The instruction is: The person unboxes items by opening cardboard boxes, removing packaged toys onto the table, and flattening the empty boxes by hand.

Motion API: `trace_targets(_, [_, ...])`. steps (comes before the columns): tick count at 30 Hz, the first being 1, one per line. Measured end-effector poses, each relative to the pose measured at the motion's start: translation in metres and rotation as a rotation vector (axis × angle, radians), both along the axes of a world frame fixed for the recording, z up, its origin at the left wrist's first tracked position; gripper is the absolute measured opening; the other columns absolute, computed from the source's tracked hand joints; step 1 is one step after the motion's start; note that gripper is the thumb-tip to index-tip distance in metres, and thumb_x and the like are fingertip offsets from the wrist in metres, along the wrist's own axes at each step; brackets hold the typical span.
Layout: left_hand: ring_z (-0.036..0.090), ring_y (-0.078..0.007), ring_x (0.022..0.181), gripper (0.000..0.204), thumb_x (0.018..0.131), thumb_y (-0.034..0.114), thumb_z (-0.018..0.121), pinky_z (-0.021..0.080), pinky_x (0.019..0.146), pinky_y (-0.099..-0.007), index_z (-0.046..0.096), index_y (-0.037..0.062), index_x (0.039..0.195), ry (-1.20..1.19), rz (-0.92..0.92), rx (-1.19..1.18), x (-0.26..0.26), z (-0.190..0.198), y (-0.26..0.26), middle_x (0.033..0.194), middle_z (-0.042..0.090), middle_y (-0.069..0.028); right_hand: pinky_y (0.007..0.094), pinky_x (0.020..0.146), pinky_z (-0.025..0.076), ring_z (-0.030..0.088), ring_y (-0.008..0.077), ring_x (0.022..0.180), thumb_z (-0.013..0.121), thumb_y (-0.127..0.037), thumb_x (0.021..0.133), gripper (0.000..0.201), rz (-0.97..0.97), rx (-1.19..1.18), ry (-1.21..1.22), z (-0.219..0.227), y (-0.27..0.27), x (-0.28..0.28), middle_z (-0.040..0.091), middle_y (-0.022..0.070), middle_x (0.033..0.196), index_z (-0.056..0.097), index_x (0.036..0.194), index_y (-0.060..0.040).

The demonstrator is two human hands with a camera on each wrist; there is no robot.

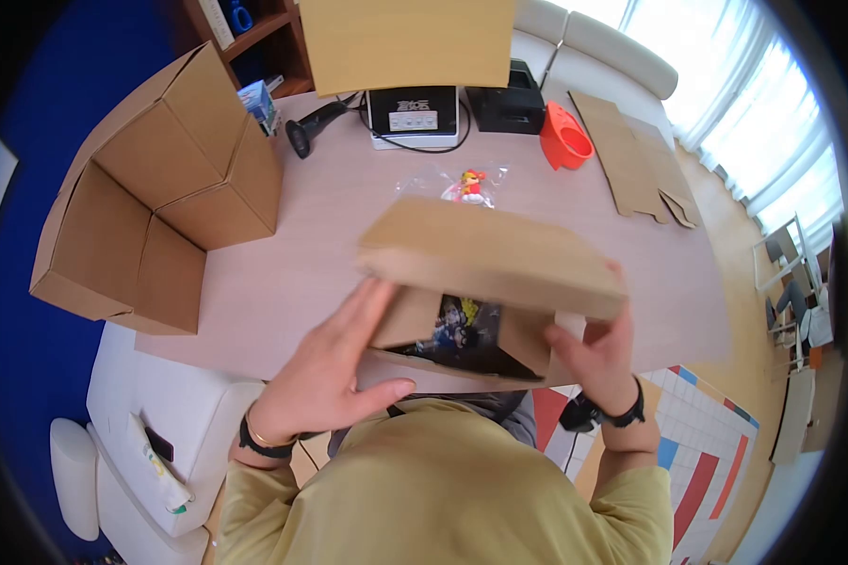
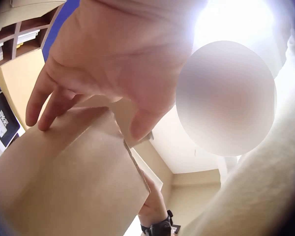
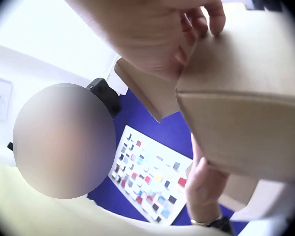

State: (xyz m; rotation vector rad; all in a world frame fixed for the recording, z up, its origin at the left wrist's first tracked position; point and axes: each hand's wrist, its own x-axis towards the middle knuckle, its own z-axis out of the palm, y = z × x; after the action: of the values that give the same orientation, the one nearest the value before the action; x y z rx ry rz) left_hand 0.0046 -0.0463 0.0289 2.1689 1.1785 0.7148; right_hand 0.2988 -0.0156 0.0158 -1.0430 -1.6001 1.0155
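Observation:
A small brown cardboard box (image 1: 490,250) is tilted over the front of the table, its lid partly raised toward the person. Inside it shows a dark item printed with a colourful picture (image 1: 457,325). My right hand (image 1: 605,353) grips the box's right end, thumb on the near edge and fingers round the far side. At the left end, my left hand (image 1: 325,363) has its fingers extended against the cardboard, with the thumb spread away. Fingertips of the left hand (image 2: 113,59) touch the box in the left wrist view. Beyond the box lies a small red-and-yellow toy figure (image 1: 473,185) on clear plastic.
Open cardboard boxes (image 1: 174,141) stand at the table's left. A handheld scanner (image 1: 316,127), a black device (image 1: 413,113) with a cable, and a black machine (image 1: 507,108) line the back. A red tape dispenser (image 1: 567,141) sits near flattened cardboard (image 1: 622,155) at right.

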Motion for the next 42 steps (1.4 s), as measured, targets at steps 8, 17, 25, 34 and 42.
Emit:
trace_targets(8, [0.034, -0.0462, 0.126, 0.092, 0.073, 0.022, 0.072, 0.035, 0.101, -0.0418, 0.017, 0.011, 0.146, 0.07, 0.052, 0.17, 0.03, 0.022, 0.03, 0.142, 0.024, -0.0305, 0.0313, 0.094, 0.042, 0.051, 0.0212, 0.113, 0.059, -0.004, 0.084, 0.058, 0.131, -0.14, 0.482, 0.006, 0.091, -0.018, 0.041, 0.0153, 0.136, 0.036, 0.137, -0.0035])
trace_targets(17, [0.031, -0.0297, 0.134, 0.071, 0.084, 0.0, 0.043, 0.035, 0.103, -0.0364, 0.011, 0.0036, 0.146, -0.599, 0.215, -0.05, 0.003, -0.019, 0.024, 0.149, 0.02, -0.0171, 0.0252, 0.079, 0.046, 0.059, 0.0123, 0.09, 0.055, -0.021, 0.091, 0.026, 0.176, -0.56, 0.449, -0.011, 0.086, 0.003, 0.065, 0.0064, 0.096, 0.061, 0.106, -0.0006])
trace_targets(25, [0.035, -0.0244, 0.129, 0.068, 0.085, 0.006, 0.053, 0.034, 0.102, -0.0363, 0.022, 0.0106, 0.146, -0.687, 0.238, -0.275, -0.01, -0.054, 0.019, 0.152, 0.016, -0.0072, 0.034, 0.058, 0.044, 0.059, 0.0234, 0.064, 0.053, -0.023, 0.092, 0.024, -0.505, 0.457, -0.749, 0.089, 0.069, 0.014, 0.064, 0.0124, 0.075, 0.061, 0.1, -0.0021])
trace_targets(34, [0.032, -0.0244, 0.131, 0.066, 0.084, 0.001, 0.052, 0.031, 0.104, -0.038, 0.026, 0.0115, 0.144, -0.712, 0.188, -0.255, -0.014, -0.066, 0.012, 0.152, 0.014, -0.0071, 0.0333, 0.052, 0.047, 0.06, 0.0206, 0.057, 0.057, -0.008, 0.071, 0.006, -0.281, 1.193, -1.413, 0.068, 0.16, -0.092, 0.057, 0.0071, 0.06, 0.052, 0.069, -0.0081])
trace_targets(42, [0.03, -0.0278, 0.134, 0.064, 0.085, 0.007, 0.057, 0.03, 0.105, -0.0395, 0.03, 0.0119, 0.142, -0.579, 0.147, -0.271, -0.017, -0.07, 0.012, 0.151, 0.013, -0.0159, 0.0309, 0.052, 0.048, 0.063, 0.0188, 0.061, 0.057, -0.009, 0.072, 0.004, -0.365, 1.258, -1.601, 0.079, 0.188, -0.095, 0.059, 0.0073, 0.062, 0.054, 0.07, -0.0091])
